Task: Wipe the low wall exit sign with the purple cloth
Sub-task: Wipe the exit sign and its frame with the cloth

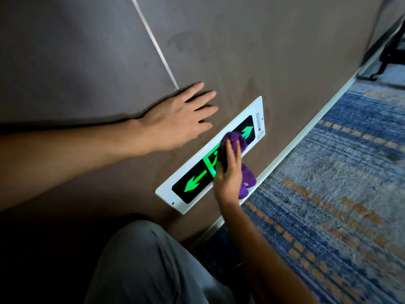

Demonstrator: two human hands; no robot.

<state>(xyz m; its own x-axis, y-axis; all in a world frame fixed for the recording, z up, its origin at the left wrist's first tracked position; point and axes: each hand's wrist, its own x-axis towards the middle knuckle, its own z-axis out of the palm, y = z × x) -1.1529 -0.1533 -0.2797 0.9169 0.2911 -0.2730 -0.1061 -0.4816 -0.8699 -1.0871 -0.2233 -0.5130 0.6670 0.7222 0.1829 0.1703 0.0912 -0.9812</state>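
Grey trousers (140, 264) over a bent knee fill the bottom centre of the frame, nearest the lens, as a person crouches beside a brown wall (263, 51). Low on that wall, just above a white skirting strip (291, 145), sits the exit sign (190, 185), a white-framed black panel running diagonally from lower centre toward centre right, with glowing green arrows at both ends and a running-figure symbol between them. At the frame's centre the right hand (228, 174) presses the purple cloth (235, 139) flat against the middle of the sign, fingers extended over the fabric and thumb tucked at its edge, clamped on it; a loose tail of the cloth hangs below the hand, over the sign's lower edge. To the upper left of the sign, the left hand (179, 119) lies palm-down on the bare wall, fingers spread apart and holding nothing. Blue and orange patterned carpet (339, 194) covers the floor at right.
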